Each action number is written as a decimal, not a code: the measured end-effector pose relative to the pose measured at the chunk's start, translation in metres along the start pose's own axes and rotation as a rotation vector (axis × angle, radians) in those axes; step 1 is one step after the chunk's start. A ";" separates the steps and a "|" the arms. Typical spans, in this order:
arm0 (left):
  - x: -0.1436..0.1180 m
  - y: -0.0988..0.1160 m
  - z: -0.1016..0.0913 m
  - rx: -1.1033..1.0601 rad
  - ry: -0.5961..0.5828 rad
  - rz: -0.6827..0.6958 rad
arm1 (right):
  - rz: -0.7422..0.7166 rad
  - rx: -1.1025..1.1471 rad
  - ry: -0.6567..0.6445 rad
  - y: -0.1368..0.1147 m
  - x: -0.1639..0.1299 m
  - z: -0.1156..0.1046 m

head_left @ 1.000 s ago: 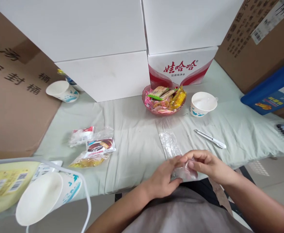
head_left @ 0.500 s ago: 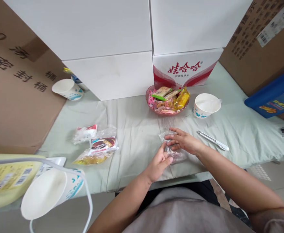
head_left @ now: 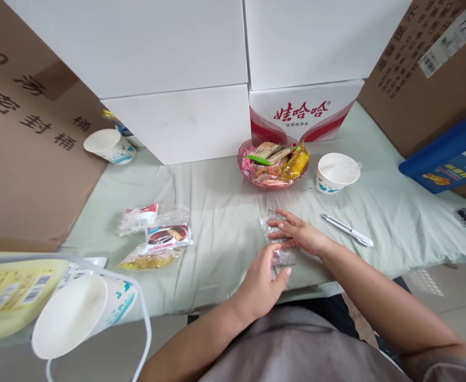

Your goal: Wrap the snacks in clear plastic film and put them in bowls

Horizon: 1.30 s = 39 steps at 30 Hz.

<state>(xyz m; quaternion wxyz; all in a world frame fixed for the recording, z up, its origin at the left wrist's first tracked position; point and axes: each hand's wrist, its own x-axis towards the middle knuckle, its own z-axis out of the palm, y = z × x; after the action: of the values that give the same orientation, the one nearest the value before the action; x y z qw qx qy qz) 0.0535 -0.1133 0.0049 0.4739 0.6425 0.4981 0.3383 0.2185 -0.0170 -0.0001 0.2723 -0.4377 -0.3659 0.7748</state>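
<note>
A crinkled clear plastic wrapper (head_left: 284, 258) lies on the cloth near the front edge, partly covered by my hands. My right hand (head_left: 305, 234) rests across its upper part, palm down, with the fingers spread. Close by on the left, my left hand (head_left: 261, 280) is at the wrapper's lower left side. Its thumb stands away from the fingers, and the fingertips come up against the right hand's fingers. Neither hand grips anything I can see. To the right of my right hand lies a white and grey pen (head_left: 346, 229).
Behind the hands are a pink glass bowl (head_left: 273, 184) of packaged snacks and a paper cup (head_left: 332, 183). Several snack wrappers (head_left: 159, 236) lie at left. A large paper cup (head_left: 68, 318) and a pale cable (head_left: 147, 323) occupy the front left. White boxes (head_left: 201, 124) stand behind.
My left hand has turned, with its back now more towards me and its thumb stretched out to the right. The right hand stays nearly in place on the wrapper, whose lower part looks narrower.
</note>
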 end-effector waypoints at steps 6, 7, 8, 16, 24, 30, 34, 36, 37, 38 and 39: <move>0.051 0.008 -0.036 0.507 0.024 0.302 | -0.032 -0.063 -0.002 -0.001 0.000 0.003; 0.062 0.003 -0.039 0.533 -0.027 0.315 | -0.044 -0.078 -0.002 0.001 0.000 0.004; 0.070 -0.003 -0.041 0.558 -0.051 0.317 | -0.068 -0.103 0.000 0.005 0.000 0.006; 0.086 -0.037 -0.042 0.554 -0.095 0.423 | -0.683 -0.858 0.034 0.060 -0.051 0.025; 0.085 -0.040 -0.041 0.574 -0.080 0.455 | -0.925 -1.390 0.172 0.056 -0.066 0.012; 0.082 -0.034 -0.040 0.659 -0.133 0.460 | -0.977 -1.529 0.155 0.054 -0.050 0.003; 0.080 -0.034 -0.038 0.665 -0.155 0.458 | -1.061 -1.536 0.027 0.042 -0.048 0.003; 0.081 -0.037 -0.040 0.607 -0.156 0.469 | -1.090 -1.558 0.010 0.030 -0.044 0.003; 0.082 -0.039 -0.041 0.566 -0.153 0.481 | -1.101 -1.570 0.013 0.023 -0.040 0.003; 0.082 -0.041 -0.042 0.523 -0.146 0.493 | -1.110 -1.583 0.021 0.016 -0.036 0.003; 0.083 -0.044 -0.043 0.483 -0.137 0.499 | -1.114 -1.598 0.030 0.010 -0.030 0.002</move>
<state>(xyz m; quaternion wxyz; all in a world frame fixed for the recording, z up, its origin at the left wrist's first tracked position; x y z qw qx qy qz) 0.0229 -0.0192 -0.0257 0.2434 0.8592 0.3584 0.2721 0.2295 -0.0459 0.0073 0.2272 -0.2675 -0.9349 0.0529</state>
